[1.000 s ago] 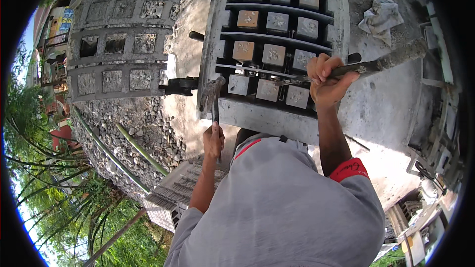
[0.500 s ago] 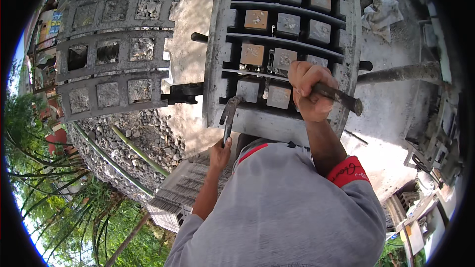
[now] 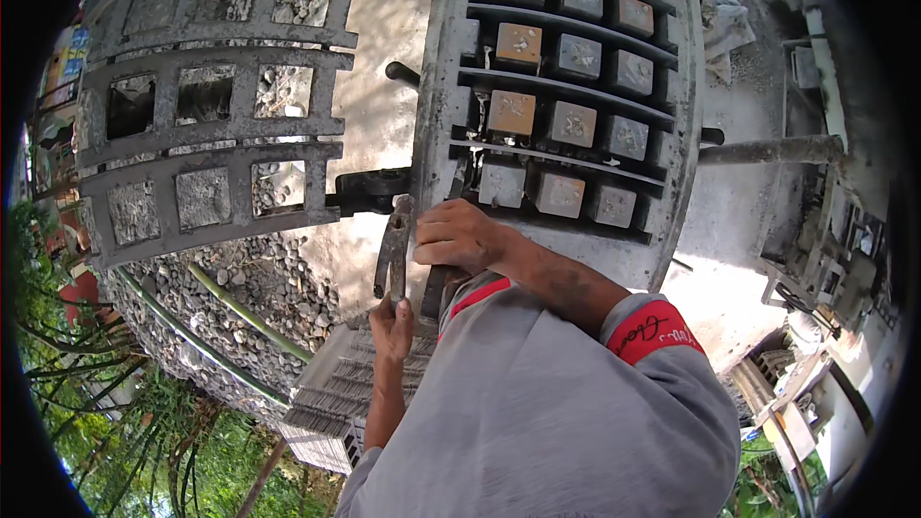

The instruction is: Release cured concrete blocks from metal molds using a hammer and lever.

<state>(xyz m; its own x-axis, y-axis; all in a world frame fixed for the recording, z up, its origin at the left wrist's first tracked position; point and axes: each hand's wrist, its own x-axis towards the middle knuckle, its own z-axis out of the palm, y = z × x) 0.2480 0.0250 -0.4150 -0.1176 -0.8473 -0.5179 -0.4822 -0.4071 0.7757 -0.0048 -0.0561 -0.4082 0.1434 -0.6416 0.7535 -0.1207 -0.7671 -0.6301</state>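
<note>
Two-handed work at the near left corner of the frame (image 3: 436, 115). The left hand (image 3: 390, 326) is closed around the handle of the hammer (image 3: 389, 257), whose head stands just beside the right hand (image 3: 459, 236). The right hand is wrapped around the bar (image 3: 436, 290); the bar's far end points to the dark slot beside the nearest row's left block (image 3: 502, 184), though contact there cannot be made out. The blocks stand in four rows of three, parted by thin strips (image 3: 566, 105), with crumbs on several tops. Left of the frame lies the grid (image 3: 246, 94).

Likely faults: a hammer blow made off-line could catch the right hand's fingers, since head and knuckles are so close; a bar set askew could skid off and score the block or bend a strip; jolting could shake crumbs into the slots.
</note>
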